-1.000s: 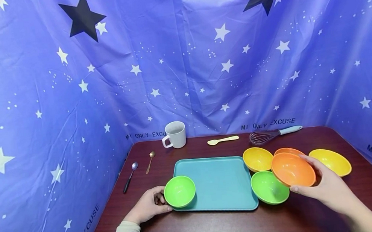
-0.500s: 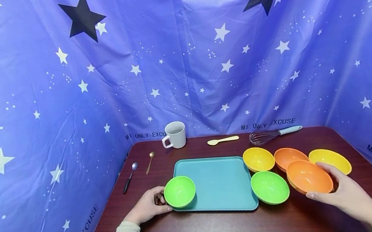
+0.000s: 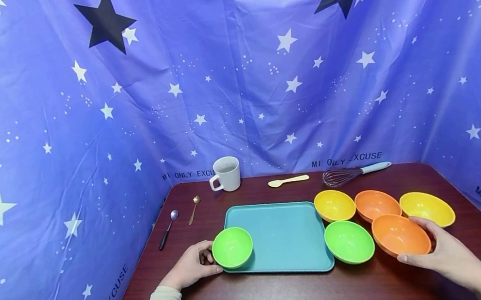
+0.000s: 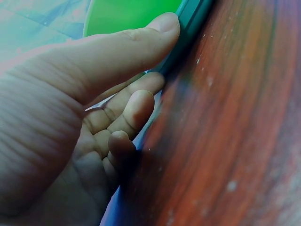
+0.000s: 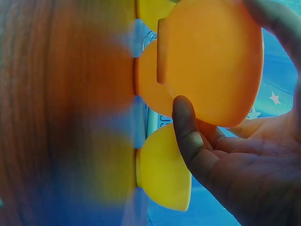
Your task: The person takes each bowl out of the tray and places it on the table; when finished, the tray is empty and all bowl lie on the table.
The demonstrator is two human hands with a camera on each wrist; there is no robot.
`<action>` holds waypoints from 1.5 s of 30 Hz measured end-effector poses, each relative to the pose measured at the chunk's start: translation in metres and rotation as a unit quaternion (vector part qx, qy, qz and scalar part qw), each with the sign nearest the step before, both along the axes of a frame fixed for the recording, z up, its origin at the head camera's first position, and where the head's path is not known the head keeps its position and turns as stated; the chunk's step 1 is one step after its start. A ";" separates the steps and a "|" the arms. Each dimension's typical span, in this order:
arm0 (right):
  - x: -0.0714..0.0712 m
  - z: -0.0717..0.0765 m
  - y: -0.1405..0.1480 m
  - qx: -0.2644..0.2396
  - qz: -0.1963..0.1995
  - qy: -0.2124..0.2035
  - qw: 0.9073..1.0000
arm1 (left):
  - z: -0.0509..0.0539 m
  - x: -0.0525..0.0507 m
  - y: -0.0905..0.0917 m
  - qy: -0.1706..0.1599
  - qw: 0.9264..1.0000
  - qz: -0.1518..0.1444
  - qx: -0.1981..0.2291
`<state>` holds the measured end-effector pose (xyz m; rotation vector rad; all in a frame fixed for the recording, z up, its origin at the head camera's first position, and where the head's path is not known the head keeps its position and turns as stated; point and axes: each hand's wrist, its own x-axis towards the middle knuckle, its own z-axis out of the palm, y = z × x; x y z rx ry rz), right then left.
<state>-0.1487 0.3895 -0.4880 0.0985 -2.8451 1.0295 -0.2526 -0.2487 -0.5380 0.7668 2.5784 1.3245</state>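
In the head view my left hand (image 3: 194, 264) is at the front left corner of a teal tray (image 3: 282, 236). The left wrist view has its thumb and a finger pinching the tray's rim (image 4: 189, 16), the other fingers curled. On that corner of the tray stands a light green bowl (image 3: 232, 247), close beside the hand. My right hand (image 3: 446, 250) holds an orange bowl (image 3: 401, 236) by its right side, thumb in front. This orange bowl (image 5: 214, 61) appears slightly raised above the table in the right wrist view.
Around the held bowl are a second orange bowl (image 3: 377, 204), a green bowl (image 3: 349, 241), and yellow bowls (image 3: 427, 209) (image 3: 334, 205). A mug (image 3: 227, 174), small spoons (image 3: 169, 229) (image 3: 194, 210), a pale yellow spoon (image 3: 288, 181) and a whisk (image 3: 356, 174) lie farther back.
My right hand has carried the orange bowl right and toward the front, away from over the other orange bowl, then lowered it beside the green one. The left hand has stayed put.
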 end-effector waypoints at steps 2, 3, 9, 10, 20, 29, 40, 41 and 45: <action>-0.002 0.001 0.001 -0.001 -0.001 -0.022 1.000 | 0.000 -0.001 0.000 0.001 1.000 0.001 -0.002; -0.002 0.001 0.001 -0.002 -0.002 -0.031 1.000 | 0.000 -0.001 0.000 0.001 1.000 0.001 -0.002; -0.003 -0.001 0.000 -0.007 -0.001 -0.061 0.998 | 0.000 -0.001 0.000 0.012 1.000 -0.005 0.000; -0.003 -0.001 0.000 -0.006 0.000 -0.063 0.998 | 0.000 0.000 0.000 0.012 1.000 -0.005 0.001; -0.002 -0.007 0.005 0.019 0.011 -0.059 0.998 | -0.001 -0.001 -0.001 0.013 1.000 -0.008 0.004; -0.002 -0.011 0.007 0.034 0.015 -0.053 0.998 | -0.001 0.000 0.000 0.016 1.000 -0.006 0.008; -0.003 -0.010 0.007 0.039 0.020 -0.060 0.997 | -0.001 0.000 -0.001 0.008 1.000 -0.006 0.010; -0.003 -0.010 0.007 0.038 0.021 -0.059 0.997 | -0.001 0.000 -0.001 0.007 1.000 -0.006 0.009; -0.003 -0.009 0.007 0.035 0.022 -0.057 0.998 | -0.002 0.000 -0.001 0.007 1.000 -0.006 0.008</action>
